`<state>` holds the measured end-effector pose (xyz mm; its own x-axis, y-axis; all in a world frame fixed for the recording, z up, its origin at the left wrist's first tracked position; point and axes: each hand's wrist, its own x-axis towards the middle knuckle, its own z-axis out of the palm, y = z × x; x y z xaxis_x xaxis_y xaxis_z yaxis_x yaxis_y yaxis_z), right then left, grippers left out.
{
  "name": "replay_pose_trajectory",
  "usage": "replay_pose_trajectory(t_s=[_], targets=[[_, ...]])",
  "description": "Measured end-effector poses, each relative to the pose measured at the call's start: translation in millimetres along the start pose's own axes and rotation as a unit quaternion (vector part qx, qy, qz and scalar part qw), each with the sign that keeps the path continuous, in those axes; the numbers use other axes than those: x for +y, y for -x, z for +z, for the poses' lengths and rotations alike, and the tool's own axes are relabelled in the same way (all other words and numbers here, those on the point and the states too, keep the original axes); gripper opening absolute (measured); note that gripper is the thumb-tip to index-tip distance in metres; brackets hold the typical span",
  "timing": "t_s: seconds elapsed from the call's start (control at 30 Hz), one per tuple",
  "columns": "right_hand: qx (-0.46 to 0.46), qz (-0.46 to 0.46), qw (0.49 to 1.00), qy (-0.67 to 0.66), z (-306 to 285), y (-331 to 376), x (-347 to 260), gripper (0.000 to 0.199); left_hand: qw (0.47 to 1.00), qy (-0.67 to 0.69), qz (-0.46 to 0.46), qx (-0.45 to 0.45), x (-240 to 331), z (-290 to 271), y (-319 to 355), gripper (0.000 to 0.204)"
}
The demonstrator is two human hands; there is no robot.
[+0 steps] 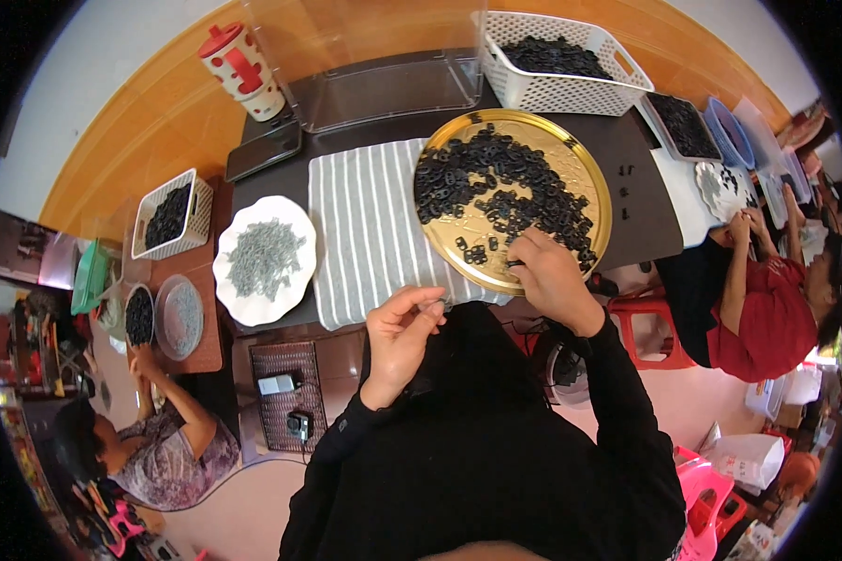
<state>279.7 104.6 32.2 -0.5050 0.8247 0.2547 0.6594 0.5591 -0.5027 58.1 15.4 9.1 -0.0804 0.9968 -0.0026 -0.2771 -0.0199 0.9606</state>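
A round gold tray [597, 154] holds a heap of small black plastic pieces [496, 168]. My right hand [550, 279] is over the tray's near right part, thumb and fingers closed on a small black plastic piece [515, 264]. In front of my body, just off the near edge of the striped cloth, my left hand [402, 338] pinches something tiny that looks clear; the fingers mostly hide it. The grey and white striped cloth [360, 234] lies partly under the tray. To its left stands a scalloped white dish [237, 301] with small translucent grey pieces [266, 259].
At the back are a white basket [571, 93] of black pieces, a clear plastic bin [384, 103], a spotted tumbler [245, 73] and a dark phone [264, 151]. Co-workers sit at left [168, 453] and right [767, 309]. A red stool [650, 327] stands on the right.
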Motion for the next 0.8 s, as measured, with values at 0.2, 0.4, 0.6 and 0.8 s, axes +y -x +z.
replay_pose_trajectory(t_s=[0.2,0.4,0.6,0.8], targets=[[0.044,0.067,0.948,-0.309,2.8,-1.5,-38.3,0.013,1.0,0.003,0.024,0.0,2.7,1.0,1.7,0.021],[0.019,0.1,0.874,-0.475,36.4,-9.3,-67.0,0.013,0.998,0.024,0.049,0.019,7.3,-2.6,4.3,0.025],[0.003,0.091,0.86,-0.502,44.6,-10.7,-72.4,0.011,0.997,0.049,0.053,0.026,6.8,-9.3,7.2,0.029],[0.001,0.101,0.854,-0.511,50.9,-12.5,-73.6,0.011,0.996,0.063,0.055,0.023,6.7,-13.4,6.7,0.03]])
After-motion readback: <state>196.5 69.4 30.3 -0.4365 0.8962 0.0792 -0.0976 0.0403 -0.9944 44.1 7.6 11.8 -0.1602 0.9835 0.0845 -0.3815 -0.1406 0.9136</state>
